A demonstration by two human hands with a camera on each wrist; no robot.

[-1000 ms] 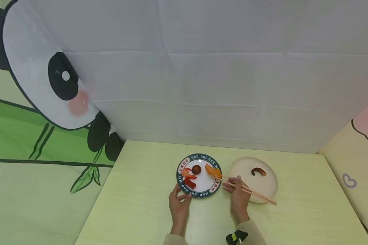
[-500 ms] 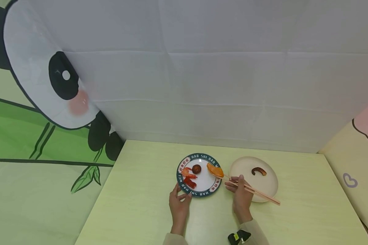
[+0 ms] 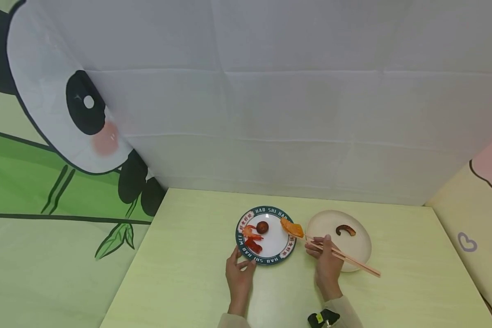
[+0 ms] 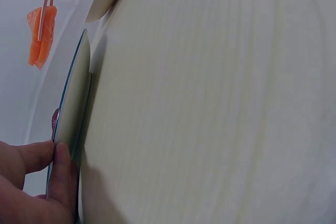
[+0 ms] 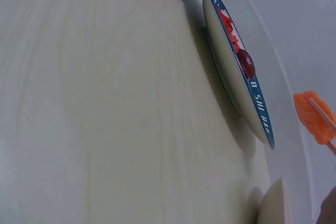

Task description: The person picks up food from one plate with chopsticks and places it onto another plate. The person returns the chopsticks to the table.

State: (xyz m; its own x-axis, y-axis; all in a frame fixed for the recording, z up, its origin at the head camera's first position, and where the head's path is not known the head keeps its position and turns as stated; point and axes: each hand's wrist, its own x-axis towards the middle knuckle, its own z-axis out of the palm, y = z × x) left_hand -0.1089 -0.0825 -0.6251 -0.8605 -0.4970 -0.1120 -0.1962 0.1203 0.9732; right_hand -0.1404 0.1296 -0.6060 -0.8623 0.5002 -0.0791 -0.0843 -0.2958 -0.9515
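Note:
My right hand [image 3: 327, 264] holds a pair of chopsticks [image 3: 354, 261] that pinch an orange salmon slice [image 3: 292, 228]. Seen from above, the slice overlaps the right rim of the green-rimmed plate [image 3: 266, 260]; in the left wrist view the salmon slice [image 4: 42, 35] hangs well above that plate. My left hand [image 3: 240, 275] grips the plate's near left rim between thumb and fingers. On this plate lie a shrimp [image 3: 251, 232], a round brown ball [image 3: 262, 227] and a red piece [image 3: 253, 245]. The cream plate [image 3: 320, 223] to the right carries a curved brown piece [image 3: 346, 230].
Both plates stand on a pale wooden table [image 3: 180, 255], side by side with a narrow gap. Behind the table hangs a grey-white cloth [image 3: 291, 114]. Printed cloth panels [image 3: 45, 191] border the left and right. A black strap device [image 3: 324, 318] sits on the right wrist.
My right hand has moved right with the chopsticks, carrying the salmon slice from over the green-rimmed plate's white centre towards its right rim. The left hand and both plates stay in place.

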